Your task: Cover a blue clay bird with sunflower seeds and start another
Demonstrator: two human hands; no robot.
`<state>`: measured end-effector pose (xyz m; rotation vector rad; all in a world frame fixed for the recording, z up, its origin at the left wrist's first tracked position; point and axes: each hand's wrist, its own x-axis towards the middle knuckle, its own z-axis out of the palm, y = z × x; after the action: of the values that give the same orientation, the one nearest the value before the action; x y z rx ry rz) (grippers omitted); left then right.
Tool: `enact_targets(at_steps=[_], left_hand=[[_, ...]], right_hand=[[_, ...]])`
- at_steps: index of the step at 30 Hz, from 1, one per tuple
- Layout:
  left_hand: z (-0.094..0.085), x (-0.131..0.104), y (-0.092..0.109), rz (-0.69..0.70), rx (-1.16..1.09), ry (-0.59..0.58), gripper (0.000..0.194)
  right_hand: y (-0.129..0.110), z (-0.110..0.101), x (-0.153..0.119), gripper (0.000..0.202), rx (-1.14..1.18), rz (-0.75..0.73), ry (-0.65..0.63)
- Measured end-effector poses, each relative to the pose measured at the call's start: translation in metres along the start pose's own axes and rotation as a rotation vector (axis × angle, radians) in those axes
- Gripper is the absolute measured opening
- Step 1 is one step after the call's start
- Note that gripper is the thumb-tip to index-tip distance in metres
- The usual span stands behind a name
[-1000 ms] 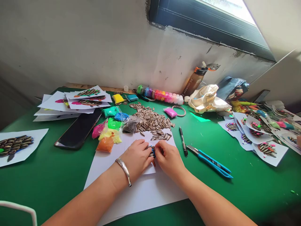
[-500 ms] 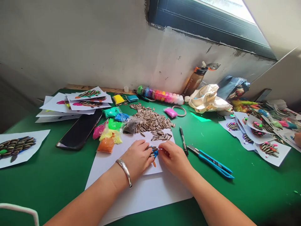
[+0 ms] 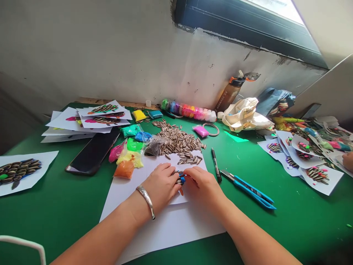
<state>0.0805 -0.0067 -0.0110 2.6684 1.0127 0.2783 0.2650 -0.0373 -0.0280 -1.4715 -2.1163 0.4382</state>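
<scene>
A small figure (image 3: 180,179) of striped sunflower seeds on blue clay, with a bit of orange clay below, lies on a white paper sheet (image 3: 179,199). My left hand (image 3: 162,184), with a silver bangle at the wrist, rests over its left side, fingers stretched out and lightly bent. At the figure's right edge my right hand (image 3: 202,184) has thumb and fingers drawn together in a pinch touching the blue clay. Whatever is between those fingertips is hidden. Several loose sunflower seeds (image 3: 190,159) lie on the sheet just beyond both hands.
A heap of sunflower seeds (image 3: 179,140) lies beyond the paper, beside bagged clay (image 3: 124,168). Right are a pen (image 3: 216,165) and a blue utility knife (image 3: 252,190), blade out. Left lie a phone (image 3: 93,152) and finished cards (image 3: 66,121). Another person's hand (image 3: 348,161) shows far right.
My right hand has shifted very slightly left along the figure's edge, its fingers still drawn together. My left hand stays in place. The view has moved a little.
</scene>
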Motion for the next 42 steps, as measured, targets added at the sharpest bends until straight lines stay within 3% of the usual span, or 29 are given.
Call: enact_targets(at_steps=[8, 21, 30, 42], left_hand=[[0.000, 0.000, 0.000, 0.010, 0.006, 0.021, 0.023], [0.006, 0.001, 0.000, 0.012, 0.063, 0.040, 0.019], [0.003, 0.001, 0.001, 0.006, 0.004, 0.027, 0.020], [0.003, 0.001, 0.002, 0.001, 0.001, 0.032, 0.019]], right_hand=[[0.001, 0.000, 0.000, 0.025, -0.295, -0.029, -0.030], [-0.013, 0.006, 0.017, 0.018, -0.182, 0.269, -0.058], [-0.002, -0.006, 0.008, 0.015, -0.017, 0.148, -0.040], [-0.002, 0.005, 0.007, 0.020, -0.162, 0.102, -0.019]])
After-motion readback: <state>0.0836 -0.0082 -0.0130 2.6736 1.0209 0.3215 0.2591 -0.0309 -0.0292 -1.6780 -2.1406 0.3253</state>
